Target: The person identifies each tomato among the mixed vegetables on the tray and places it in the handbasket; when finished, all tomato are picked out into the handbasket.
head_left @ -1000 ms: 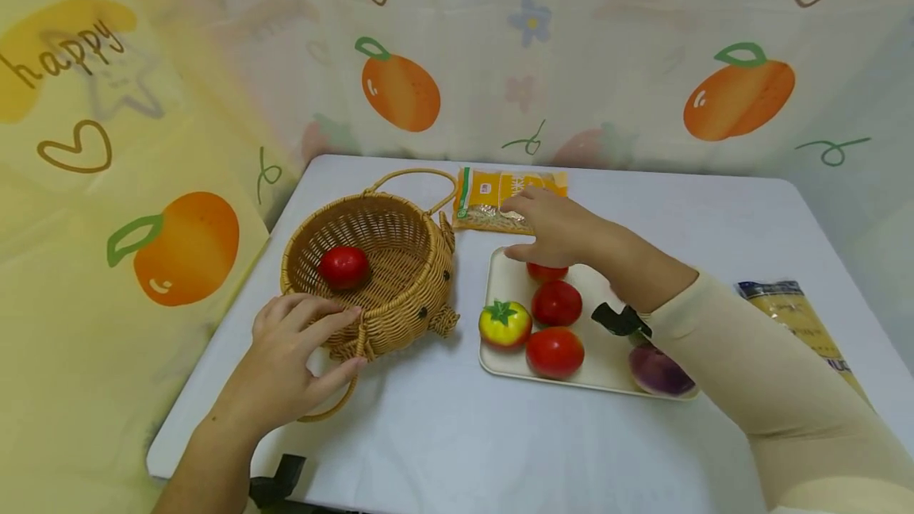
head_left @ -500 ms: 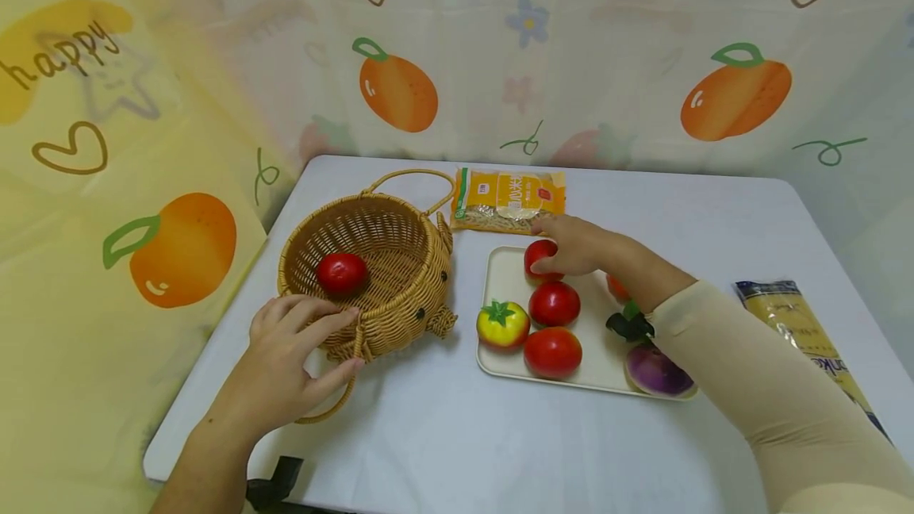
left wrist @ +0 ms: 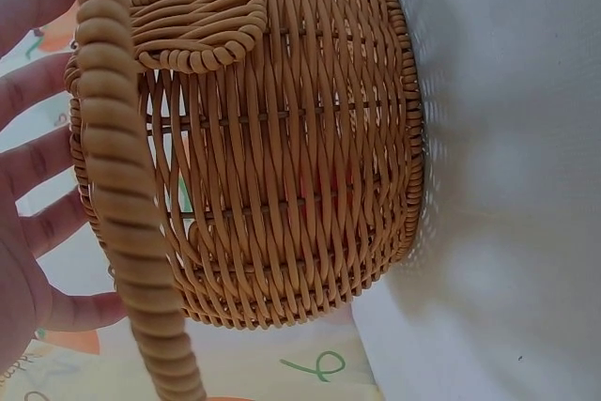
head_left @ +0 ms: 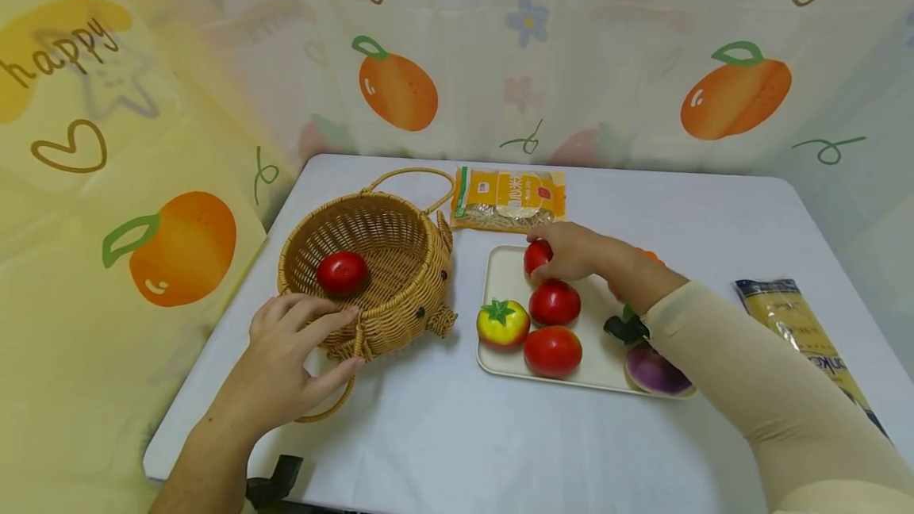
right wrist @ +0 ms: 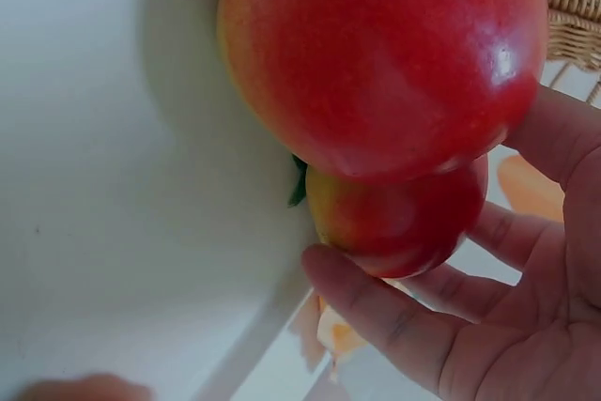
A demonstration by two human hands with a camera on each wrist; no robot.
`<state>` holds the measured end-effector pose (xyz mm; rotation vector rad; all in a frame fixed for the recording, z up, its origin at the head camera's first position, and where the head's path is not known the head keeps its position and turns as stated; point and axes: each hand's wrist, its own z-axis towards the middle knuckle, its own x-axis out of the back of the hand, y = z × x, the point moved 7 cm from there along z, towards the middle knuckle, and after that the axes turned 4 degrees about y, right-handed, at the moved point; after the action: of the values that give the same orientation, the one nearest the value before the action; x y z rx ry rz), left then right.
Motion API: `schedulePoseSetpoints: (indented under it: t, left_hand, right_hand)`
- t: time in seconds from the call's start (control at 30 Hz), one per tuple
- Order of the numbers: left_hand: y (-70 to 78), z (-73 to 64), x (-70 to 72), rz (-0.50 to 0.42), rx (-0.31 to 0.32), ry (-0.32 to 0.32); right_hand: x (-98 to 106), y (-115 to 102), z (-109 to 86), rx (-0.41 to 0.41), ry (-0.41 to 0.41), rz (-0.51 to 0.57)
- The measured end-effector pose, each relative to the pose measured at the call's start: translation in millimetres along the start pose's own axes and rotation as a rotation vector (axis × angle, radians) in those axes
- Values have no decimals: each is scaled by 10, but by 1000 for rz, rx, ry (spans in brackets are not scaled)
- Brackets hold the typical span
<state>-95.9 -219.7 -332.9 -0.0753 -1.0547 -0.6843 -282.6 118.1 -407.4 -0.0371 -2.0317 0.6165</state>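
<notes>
In the head view my right hand (head_left: 571,251) grips a red tomato (head_left: 537,258) at the back left of a cream tray (head_left: 600,379). The right wrist view shows fingers (right wrist: 385,316) around this tomato (right wrist: 404,223), with a larger red tomato (right wrist: 385,53) in front. Also on the tray are a dark red tomato (head_left: 554,303), another red tomato (head_left: 553,351) and a yellow-red tomato (head_left: 503,325) with a green top. My left hand (head_left: 286,363) rests spread fingers on the rim of a wicker basket (head_left: 400,324), beside its handle (left wrist: 131,194). One red tomato (head_left: 342,273) lies inside.
An orange packet (head_left: 508,198) lies behind the tray, and a gold packet (head_left: 803,339) to the right. A purple vegetable (head_left: 655,370) sits on the tray, partly under my right sleeve (head_left: 743,371). An orange-red thing (head_left: 651,255) is mostly hidden behind my right forearm.
My right hand has come down from above the orange packet and the back of the tray, and its fingers have closed round the rear tomato. The left hand has stayed put.
</notes>
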Motion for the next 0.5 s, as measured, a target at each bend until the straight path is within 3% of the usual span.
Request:
schedulePoseSetpoints:
  t: [0.5]
  left_hand:
    - [-3,4,-4,6,-4,-7]
  right_hand:
    - [112,-4,-79,6,29,13]
